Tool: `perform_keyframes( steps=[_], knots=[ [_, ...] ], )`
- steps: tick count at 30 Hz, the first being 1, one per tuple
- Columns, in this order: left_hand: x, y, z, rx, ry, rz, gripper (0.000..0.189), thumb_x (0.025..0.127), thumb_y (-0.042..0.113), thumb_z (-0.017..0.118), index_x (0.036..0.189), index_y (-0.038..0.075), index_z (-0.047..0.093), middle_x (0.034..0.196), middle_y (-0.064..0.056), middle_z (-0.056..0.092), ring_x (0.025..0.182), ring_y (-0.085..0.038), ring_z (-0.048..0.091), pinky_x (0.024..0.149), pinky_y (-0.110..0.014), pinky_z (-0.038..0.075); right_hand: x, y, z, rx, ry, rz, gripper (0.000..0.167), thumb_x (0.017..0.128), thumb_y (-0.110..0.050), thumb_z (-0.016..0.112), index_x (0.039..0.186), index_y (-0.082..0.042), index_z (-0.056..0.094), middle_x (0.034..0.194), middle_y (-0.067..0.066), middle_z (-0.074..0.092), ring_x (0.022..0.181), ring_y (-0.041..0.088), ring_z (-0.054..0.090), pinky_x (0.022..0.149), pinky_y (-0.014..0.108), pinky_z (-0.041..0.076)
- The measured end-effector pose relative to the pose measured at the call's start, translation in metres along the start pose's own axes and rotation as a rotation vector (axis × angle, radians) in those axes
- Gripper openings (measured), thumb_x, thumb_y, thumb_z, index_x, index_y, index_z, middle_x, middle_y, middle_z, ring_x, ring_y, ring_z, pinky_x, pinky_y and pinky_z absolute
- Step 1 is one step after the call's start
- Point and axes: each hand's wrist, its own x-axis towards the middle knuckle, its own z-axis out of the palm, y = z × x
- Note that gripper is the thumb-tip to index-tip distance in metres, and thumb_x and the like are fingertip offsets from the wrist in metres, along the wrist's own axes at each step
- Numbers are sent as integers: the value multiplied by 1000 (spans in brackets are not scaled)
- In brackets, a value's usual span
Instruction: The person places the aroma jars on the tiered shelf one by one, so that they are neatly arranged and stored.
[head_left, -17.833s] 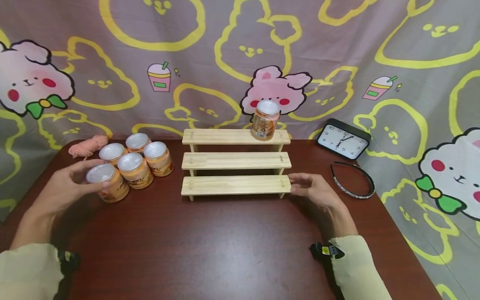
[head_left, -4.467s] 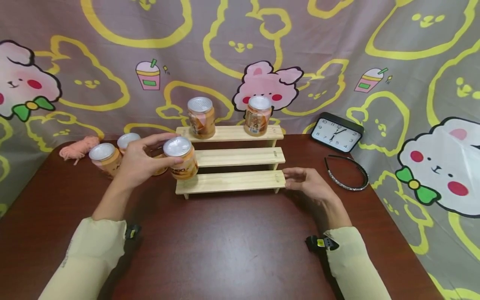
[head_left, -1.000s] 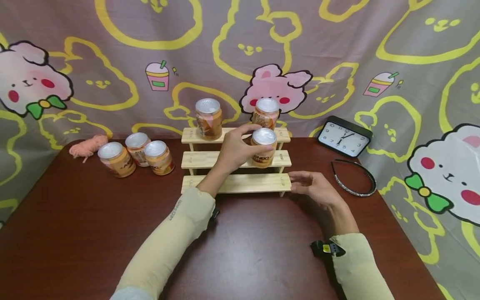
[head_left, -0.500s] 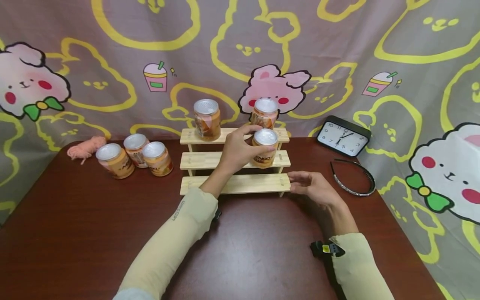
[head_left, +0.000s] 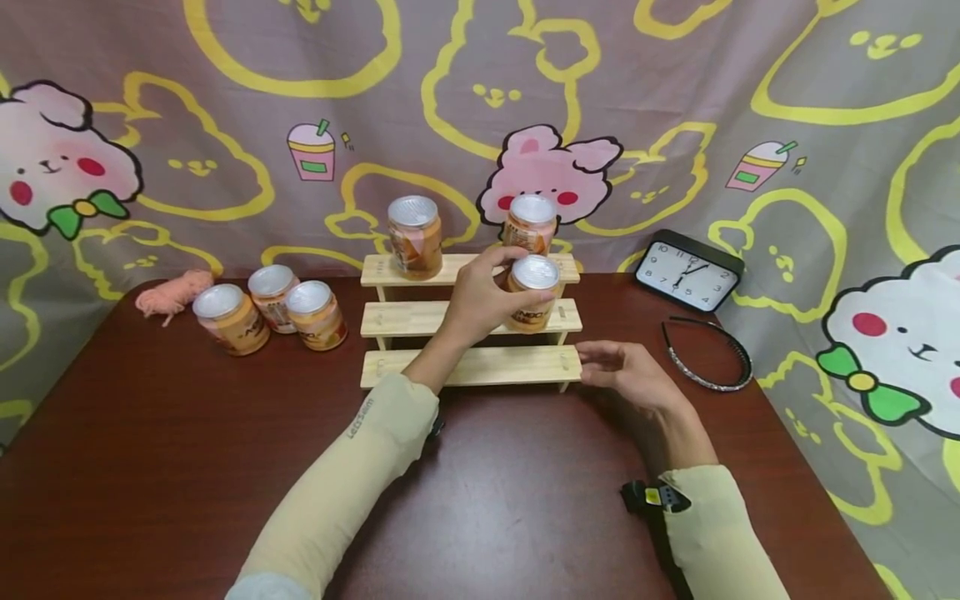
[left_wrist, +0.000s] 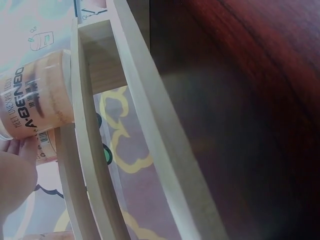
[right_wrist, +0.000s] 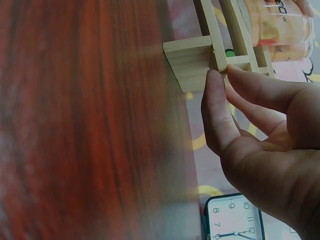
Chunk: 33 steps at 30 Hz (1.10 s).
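Note:
My left hand (head_left: pixel 480 298) grips an orange-labelled can (head_left: pixel 531 310) with a silver lid, fingers and thumb around its upper part. The can stands upright at the right end of the middle step of a three-step wooden stand (head_left: pixel 405 364); in the left wrist view the can (left_wrist: pixel 37 97) has its base right at the board's edge. My right hand (head_left: pixel 630 379) pinches the right end of the bottom step, thumb and fingertips at the board's corner in the right wrist view. Two like cans stand on the top step, a left can (head_left: pixel 416 242) and a right can (head_left: pixel 532 221), partly hidden.
Left of the stand, three more cans (head_left: pixel 232 325) stand grouped on the dark wooden table (head_left: pixel 187 467). Behind them lies pink yarn (head_left: pixel 176 296). A clock (head_left: pixel 688 271) and a black headband (head_left: pixel 708 383) are at the right. Patterned cloth (head_left: pixel 375 108) hangs behind.
Since the earliest frame, a second can has come onto the top step's left. Another went from the left group to the middle step in my left hand. My right hand kept its place.

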Motion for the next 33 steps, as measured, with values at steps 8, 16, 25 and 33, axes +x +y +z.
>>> perform_keyframes(
  steps=[8,16,25,33],
  knots=[
    [-1,0,-5,22,-53,-4,59,76,19,92,125,1,65,120,-11,67,107,-21,63,90,-31,53,1,2,1,9,-7,-6,48,93,5,68,138,14,52,130,31,60,101,12,67,84,25,56],
    [-4,-1,-12,-33,-68,-17,62,77,17,92,130,3,63,126,-10,64,114,-20,61,95,-27,52,0,2,1,11,-4,-21,49,93,5,68,137,16,51,130,33,59,103,15,66,84,24,56],
    [-8,-5,-21,-99,-84,-26,58,82,16,88,132,1,63,129,-12,64,122,-25,60,100,-25,49,-1,2,-2,-7,10,1,49,92,6,68,138,14,53,130,31,60,103,14,66,84,25,56],
    [-22,-4,-44,-150,-98,-44,56,82,11,87,133,0,63,136,-16,61,128,-32,55,104,-31,48,1,2,0,-1,-5,-2,49,92,5,68,138,14,52,131,32,59,104,15,67,85,26,56]
  ],
)
